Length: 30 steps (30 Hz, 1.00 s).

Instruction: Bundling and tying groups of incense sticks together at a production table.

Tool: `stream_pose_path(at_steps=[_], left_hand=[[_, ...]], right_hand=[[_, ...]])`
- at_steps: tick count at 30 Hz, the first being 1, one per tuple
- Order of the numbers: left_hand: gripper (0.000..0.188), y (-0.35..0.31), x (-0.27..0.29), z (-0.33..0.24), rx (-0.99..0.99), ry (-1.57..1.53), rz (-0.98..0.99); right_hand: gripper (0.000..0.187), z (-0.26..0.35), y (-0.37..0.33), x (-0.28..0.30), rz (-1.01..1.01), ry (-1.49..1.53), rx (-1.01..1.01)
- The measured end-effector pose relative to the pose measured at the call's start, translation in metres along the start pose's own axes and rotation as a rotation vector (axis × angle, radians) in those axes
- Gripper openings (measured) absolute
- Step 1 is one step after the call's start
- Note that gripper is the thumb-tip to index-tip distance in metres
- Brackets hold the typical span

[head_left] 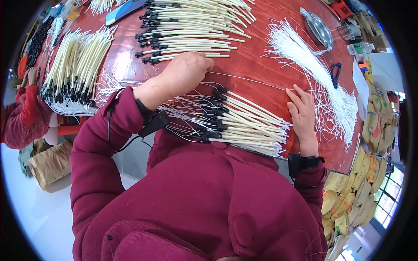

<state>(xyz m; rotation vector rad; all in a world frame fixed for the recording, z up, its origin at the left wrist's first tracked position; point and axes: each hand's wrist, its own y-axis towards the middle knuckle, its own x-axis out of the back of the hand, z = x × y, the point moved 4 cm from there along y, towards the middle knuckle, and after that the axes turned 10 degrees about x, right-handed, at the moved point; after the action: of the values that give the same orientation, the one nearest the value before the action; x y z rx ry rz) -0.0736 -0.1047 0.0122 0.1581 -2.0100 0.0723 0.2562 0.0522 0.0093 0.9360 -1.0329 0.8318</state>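
Note:
A thin white cord (250, 79) runs nearly straight across the red table between my hands. My left hand (188, 71) is closed in a pinch at the cord's left end; its fingertips are partly hidden by the hand itself. The cord passes at the fingertips of my right hand (302, 111), whose fingers are apart. Close to my body lies a bundle of cream rods (252, 126) with black fittings, white cords trailing left from them. Beyond my left hand, more cream rods with black ends (191, 37) lie in rows.
A thick bundle of loose white cords (313, 65) spreads at right, beside a metal dish (319, 30) and a clear bottle (360, 48). Another rod bundle (76, 61) lies at left. A co-worker's sleeve (29, 108) shows far left. Stacked sacks (355, 187) stand beyond the table's right edge.

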Motion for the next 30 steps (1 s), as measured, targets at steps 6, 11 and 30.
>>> stream_pose_path(at_steps=[6, 11, 30], left_hand=[[0.012, 0.004, 0.024, 0.001, 0.123, -0.027, -0.039], [0.013, 0.02, -0.001, 0.003, 0.025, 0.107, -0.18], [0.013, -0.003, 0.025, 0.01, 0.045, -0.003, -0.187]], right_hand=[[0.034, -0.002, -0.003, 0.0, -0.025, 0.028, -0.025], [0.033, -0.004, -0.002, -0.005, -0.039, 0.058, -0.016], [0.032, -0.007, -0.006, -0.007, -0.076, 0.109, -0.062]])
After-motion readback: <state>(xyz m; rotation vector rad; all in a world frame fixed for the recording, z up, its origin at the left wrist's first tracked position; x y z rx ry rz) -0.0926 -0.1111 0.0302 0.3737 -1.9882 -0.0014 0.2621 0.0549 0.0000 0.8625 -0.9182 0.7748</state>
